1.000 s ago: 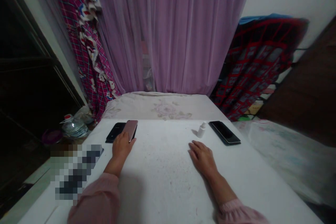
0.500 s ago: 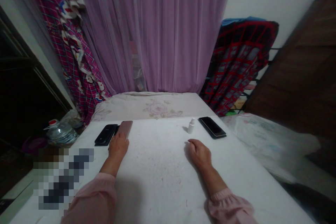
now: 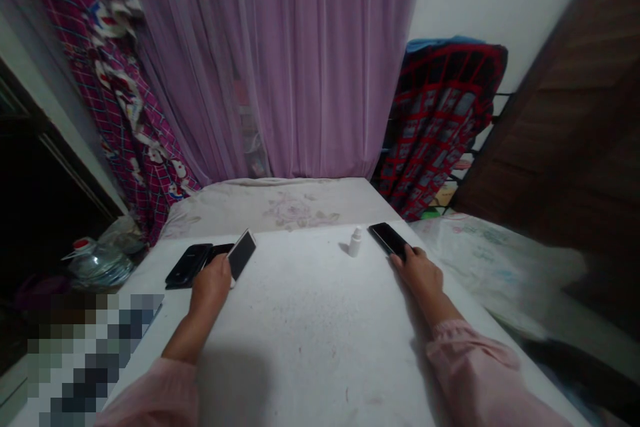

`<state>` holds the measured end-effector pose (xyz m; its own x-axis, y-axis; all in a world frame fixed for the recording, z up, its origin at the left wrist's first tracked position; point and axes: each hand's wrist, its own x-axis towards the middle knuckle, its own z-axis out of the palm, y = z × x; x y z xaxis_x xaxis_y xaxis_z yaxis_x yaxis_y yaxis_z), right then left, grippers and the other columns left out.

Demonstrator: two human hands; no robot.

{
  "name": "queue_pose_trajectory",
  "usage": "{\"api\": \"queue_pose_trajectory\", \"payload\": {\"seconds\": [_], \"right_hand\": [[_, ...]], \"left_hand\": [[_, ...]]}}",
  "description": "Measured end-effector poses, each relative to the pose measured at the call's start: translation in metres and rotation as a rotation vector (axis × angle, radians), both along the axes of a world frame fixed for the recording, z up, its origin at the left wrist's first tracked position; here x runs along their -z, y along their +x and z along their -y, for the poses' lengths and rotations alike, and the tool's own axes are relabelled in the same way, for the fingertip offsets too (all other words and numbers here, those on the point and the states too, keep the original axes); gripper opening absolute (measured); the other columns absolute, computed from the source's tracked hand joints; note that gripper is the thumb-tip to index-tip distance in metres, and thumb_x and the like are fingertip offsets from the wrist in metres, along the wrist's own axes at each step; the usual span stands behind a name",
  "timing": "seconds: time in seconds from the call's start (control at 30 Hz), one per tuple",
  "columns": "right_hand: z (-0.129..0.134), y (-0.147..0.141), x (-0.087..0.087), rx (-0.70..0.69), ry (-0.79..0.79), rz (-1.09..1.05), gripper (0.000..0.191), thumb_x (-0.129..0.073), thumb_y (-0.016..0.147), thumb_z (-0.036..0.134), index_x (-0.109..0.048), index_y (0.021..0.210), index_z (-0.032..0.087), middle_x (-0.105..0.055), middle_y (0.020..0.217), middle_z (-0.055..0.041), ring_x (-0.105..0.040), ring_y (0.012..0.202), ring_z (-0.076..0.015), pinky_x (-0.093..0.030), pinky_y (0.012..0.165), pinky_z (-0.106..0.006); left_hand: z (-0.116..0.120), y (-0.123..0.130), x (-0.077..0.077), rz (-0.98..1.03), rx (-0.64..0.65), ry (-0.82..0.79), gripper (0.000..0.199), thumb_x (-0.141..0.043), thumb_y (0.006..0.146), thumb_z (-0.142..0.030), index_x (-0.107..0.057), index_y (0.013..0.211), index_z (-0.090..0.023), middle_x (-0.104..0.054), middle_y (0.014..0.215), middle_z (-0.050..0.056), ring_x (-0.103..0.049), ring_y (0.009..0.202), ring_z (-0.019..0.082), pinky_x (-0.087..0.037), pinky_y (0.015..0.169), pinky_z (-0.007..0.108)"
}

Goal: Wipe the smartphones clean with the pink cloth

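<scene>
Silver-rimmed smartphone (image 3: 241, 255) tilted on edge, pinched in the left hand (image 3: 210, 287), near the white desk's (image 3: 300, 320) far left edge.
Right hand (image 3: 420, 273) has fingers on a black smartphone (image 3: 389, 240) at the far right edge; whether they grip, unclear.

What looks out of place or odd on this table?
A phone is tilted up on its edge at the left hand, while the black phone lies flat. The white table also shows scattered small dark specks.
</scene>
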<state>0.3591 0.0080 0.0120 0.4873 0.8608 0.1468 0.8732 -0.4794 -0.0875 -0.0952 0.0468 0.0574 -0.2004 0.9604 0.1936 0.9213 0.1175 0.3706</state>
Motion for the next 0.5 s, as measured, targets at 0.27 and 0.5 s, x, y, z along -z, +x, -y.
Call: {"api": "queue_pose_trajectory", "payload": {"seconds": [0.27,0.5], "right_hand": [[0.0,0.011,-0.02,0.068,0.09,-0.095,0.042,-0.037,0.096,0.04,-0.065,0.116,0.016,-0.07,0.098,-0.0163,-0.068,0.088,-0.0271,-0.048,0.071,-0.033],[-0.018,0.038,-0.018,0.187,0.046,-0.308,0.04,-0.039,0.09,0.03,-0.075,0.097,0.014,-0.074,0.092,-0.014,-0.068,0.083,-0.0242,-0.044,0.059,-0.026]], "left_hand": [[0.015,0.026,0.049,1.058,-0.159,-0.074,0.022,-0.045,0.092,-0.018,-0.063,0.103,-0.01,-0.067,0.073,0.003,-0.067,0.062,0.015,-0.059,0.063,0.029],[0.031,0.038,0.049,1.302,-0.155,-0.204,0.016,-0.048,0.095,-0.014,-0.061,0.103,-0.009,-0.069,0.073,0.004,-0.068,0.06,0.012,-0.059,0.065,0.026]]}}
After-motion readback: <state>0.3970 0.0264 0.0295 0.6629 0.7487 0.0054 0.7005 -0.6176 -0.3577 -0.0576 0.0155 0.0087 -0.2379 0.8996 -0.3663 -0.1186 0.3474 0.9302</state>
